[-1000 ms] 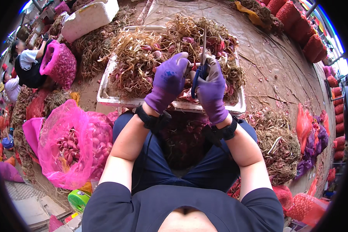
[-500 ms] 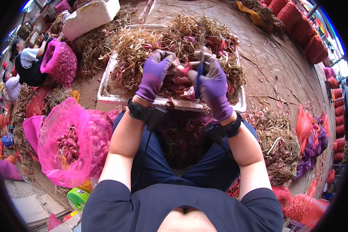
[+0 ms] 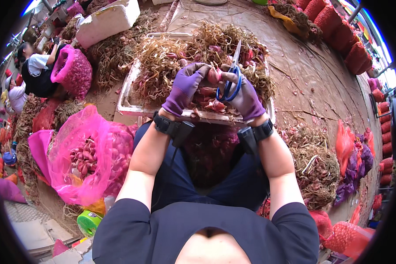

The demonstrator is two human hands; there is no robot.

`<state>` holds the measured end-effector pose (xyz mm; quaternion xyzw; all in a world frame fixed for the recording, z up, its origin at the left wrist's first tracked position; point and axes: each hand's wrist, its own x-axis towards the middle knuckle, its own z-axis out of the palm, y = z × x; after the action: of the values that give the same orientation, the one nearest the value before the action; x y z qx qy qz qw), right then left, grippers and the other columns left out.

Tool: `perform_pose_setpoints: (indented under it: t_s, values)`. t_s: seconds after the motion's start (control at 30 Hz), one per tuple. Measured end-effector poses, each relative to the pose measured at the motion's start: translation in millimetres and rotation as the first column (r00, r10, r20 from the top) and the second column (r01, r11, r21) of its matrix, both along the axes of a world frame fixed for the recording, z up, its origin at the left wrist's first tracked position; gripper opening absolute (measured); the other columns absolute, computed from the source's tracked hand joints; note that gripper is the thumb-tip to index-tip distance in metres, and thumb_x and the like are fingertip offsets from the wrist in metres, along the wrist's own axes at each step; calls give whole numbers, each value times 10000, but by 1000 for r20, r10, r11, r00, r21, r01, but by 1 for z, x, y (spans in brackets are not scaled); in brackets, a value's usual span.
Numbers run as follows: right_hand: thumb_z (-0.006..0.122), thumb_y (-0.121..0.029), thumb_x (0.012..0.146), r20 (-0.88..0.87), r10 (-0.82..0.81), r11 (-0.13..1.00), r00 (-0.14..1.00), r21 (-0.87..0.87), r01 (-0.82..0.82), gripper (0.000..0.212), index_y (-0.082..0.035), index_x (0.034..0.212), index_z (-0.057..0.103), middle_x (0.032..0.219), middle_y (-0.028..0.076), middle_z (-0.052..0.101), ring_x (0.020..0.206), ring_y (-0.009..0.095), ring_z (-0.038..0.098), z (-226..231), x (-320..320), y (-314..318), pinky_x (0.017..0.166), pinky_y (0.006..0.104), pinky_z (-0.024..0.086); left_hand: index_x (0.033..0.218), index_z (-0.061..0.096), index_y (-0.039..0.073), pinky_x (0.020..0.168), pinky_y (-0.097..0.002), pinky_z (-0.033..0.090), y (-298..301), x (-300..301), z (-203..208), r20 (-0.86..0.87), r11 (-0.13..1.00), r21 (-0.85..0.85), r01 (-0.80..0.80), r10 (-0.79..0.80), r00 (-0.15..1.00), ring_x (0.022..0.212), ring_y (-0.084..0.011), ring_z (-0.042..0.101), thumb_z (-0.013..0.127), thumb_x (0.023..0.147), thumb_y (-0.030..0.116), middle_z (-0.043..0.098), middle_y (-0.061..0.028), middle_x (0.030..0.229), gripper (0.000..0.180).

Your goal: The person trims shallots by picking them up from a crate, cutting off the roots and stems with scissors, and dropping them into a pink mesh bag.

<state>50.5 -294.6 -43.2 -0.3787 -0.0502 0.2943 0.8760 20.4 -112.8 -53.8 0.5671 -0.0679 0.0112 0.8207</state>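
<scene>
In purple-and-grey gloves, both my hands meet over a white foam tray (image 3: pixel 126 90) heaped with shallots and dry stalks. My left hand (image 3: pixel 185 88) pinches a pinkish-red shallot (image 3: pixel 214 75) between thumb and fingertips. Blue-handled scissors (image 3: pixel 236 58) are in my right hand (image 3: pixel 247 97), their blades together and pointing up and away from me. The fingertips of my right hand also reach the right side of that shallot. Loose shallots (image 3: pixel 215 105) lie just below the hands in the tray.
An open pink mesh bag (image 3: pixel 59 182) of shallots stands at my left. Heaps of dry stalks (image 3: pixel 314 174) lie at my right beside orange and purple bags (image 3: pixel 354 169). Far left, a person (image 3: pixel 37 72) sits by another pink bag (image 3: pixel 77 72). Red sacks (image 3: pixel 330 22) line the far right.
The scissors have turned in my right hand, so the handle loops and blades show broadside. A round shallot now sits between my fingertips. The view has shifted slightly.
</scene>
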Motion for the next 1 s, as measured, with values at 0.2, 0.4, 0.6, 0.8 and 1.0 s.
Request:
perform_pose_setpoints:
  t_s: [0.2, 0.4, 0.6, 0.8, 1.0]
  values:
    - [608, -89, 882, 430, 49, 960, 902, -270, 77, 394, -10, 1244, 473, 1012, 129, 623, 884, 246, 667, -9, -6, -2, 817, 385, 576, 1126, 609, 2, 720, -290, 590, 3, -30, 24, -92, 987, 142, 73, -60, 994, 885, -175, 688, 577, 941, 121, 670, -74, 998, 222]
    - [602, -55, 864, 585, -29, 963, 810, -200, 179, 383, 23, 1219, 482, 973, 121, 636, 853, 225, 659, -7, -12, 3, 790, 343, 558, 1016, 660, -20, 728, -273, 576, 10, -32, 15, -23, 948, 318, 24, -18, 1000, 808, -145, 679, 543, 915, 69, 689, -71, 923, 178]
    - [642, -1, 824, 240, -98, 980, 966, -147, 135, 431, -5, 1223, 477, 945, 99, 643, 774, 192, 656, 1, -15, -5, 679, 320, 564, 970, 695, -16, 750, -245, 548, 1, -41, 22, -86, 975, 215, 47, -29, 996, 817, -114, 676, 563, 899, 76, 704, -48, 910, 176]
    - [623, 12, 832, 212, -115, 977, 971, -153, 149, 437, -11, 1237, 458, 957, 112, 646, 773, 207, 664, 2, -16, -12, 679, 315, 565, 1132, 625, -32, 762, -283, 570, -4, -36, 16, 34, 869, 494, 14, -35, 999, 896, -137, 677, 605, 947, 152, 698, -84, 1013, 262]
    - [618, -1, 838, 218, -168, 969, 961, -140, 201, 380, -21, 1189, 474, 951, 117, 650, 786, 216, 669, 0, -12, -15, 707, 325, 569, 1153, 626, -17, 696, -238, 566, -15, -38, 22, -37, 953, 299, 49, -40, 999, 858, -108, 673, 579, 962, 139, 705, -67, 993, 251]
